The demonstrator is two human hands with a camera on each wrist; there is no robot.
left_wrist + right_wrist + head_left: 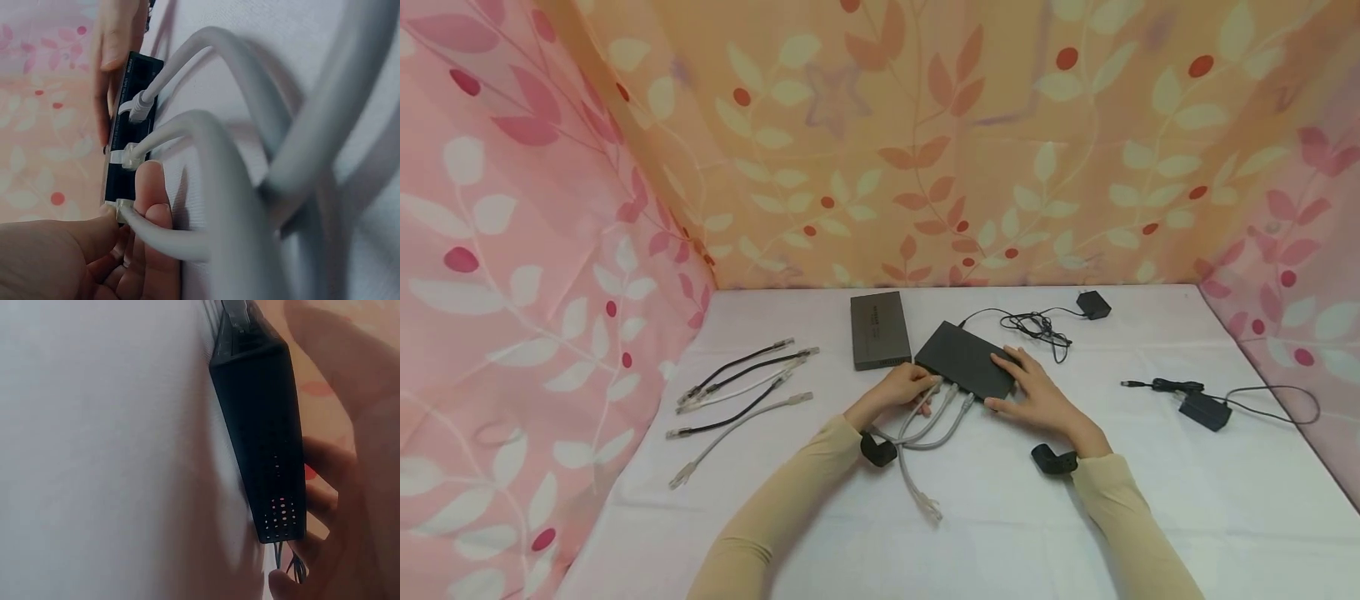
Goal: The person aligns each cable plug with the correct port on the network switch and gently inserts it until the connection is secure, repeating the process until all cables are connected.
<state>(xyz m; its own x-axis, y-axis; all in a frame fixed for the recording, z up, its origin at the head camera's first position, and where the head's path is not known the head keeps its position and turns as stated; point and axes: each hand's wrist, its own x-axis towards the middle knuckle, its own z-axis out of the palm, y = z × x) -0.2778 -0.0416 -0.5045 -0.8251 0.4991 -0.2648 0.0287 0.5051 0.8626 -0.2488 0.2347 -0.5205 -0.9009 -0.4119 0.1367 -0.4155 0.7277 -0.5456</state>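
A black network switch (966, 358) lies on the table with its row of ports toward me. My left hand (901, 386) pinches the plug (122, 211) of a grey network cable at the port nearest the switch's left end. Beside it, two more grey cables (140, 106) sit in other ports. My right hand (1037, 392) holds the switch's right end, fingers spread over the top and the thumb by the front corner; in the right wrist view the vented side (262, 437) shows beneath the fingers. The grey cables' loose ends (931, 507) lie in front.
A grey switch box (880, 331) lies behind on the left. Several short black, white and grey cables (730, 429) are spread at far left. A power adapter (1093, 305) with a coiled cord stands at the back; another adapter (1205, 411) lies at right.
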